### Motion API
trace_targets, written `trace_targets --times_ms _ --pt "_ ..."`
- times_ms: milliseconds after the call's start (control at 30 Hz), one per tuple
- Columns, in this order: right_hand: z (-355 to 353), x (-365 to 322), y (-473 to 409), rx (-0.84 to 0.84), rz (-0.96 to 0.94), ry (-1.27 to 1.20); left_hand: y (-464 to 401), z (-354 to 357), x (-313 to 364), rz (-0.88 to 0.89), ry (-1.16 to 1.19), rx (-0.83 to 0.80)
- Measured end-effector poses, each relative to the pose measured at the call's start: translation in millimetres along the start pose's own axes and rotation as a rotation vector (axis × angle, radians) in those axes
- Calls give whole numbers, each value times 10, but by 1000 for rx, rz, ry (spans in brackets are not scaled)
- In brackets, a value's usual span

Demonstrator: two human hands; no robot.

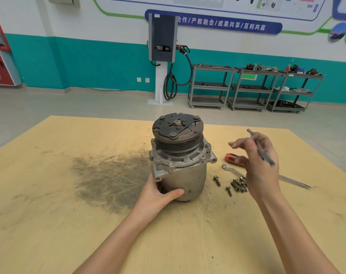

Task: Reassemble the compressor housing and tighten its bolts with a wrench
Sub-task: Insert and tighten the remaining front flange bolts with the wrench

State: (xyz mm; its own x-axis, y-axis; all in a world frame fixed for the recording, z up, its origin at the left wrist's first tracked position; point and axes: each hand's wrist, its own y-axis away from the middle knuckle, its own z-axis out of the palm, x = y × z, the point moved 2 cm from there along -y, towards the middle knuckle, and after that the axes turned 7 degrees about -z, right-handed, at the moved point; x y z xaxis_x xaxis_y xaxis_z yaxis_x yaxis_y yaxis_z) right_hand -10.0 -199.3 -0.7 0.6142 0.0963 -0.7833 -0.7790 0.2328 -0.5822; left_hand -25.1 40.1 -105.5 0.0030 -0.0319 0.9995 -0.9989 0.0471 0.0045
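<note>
The grey compressor [181, 161] stands upright on the wooden table [69, 224], with its dark pulley and clutch plate on top. My left hand [160, 196] grips its lower body from the near left, thumb across the front. To the right of the housing, my right hand [261, 165] hovers above the table and holds a thin metal rod [253, 135], which is blurred, while the fingers point left. A small wrench [232, 170] lies on the table under that hand. Several loose bolts [238, 184] lie near it, and single bolts [217, 180] are closer to the compressor.
A screwdriver with a red and black handle [232, 158] lies behind the wrench, its shaft running right. A dark grease smear [108, 175] covers the table left of the compressor. Grey shelf carts [251, 88] and a charging post [163, 56] stand by the far wall.
</note>
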Motion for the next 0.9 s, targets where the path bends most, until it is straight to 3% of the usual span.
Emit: trace_targets --times_ms 333,600,900 --pt "125 -118 -26 -102 111 -169 -16 0 -24 -11 -24 5" --pt "92 -139 -9 -209 118 -167 -10 2 -11 -2 -9 1" --pt "157 -55 -10 -145 132 -129 -14 2 -23 -10 -17 0"
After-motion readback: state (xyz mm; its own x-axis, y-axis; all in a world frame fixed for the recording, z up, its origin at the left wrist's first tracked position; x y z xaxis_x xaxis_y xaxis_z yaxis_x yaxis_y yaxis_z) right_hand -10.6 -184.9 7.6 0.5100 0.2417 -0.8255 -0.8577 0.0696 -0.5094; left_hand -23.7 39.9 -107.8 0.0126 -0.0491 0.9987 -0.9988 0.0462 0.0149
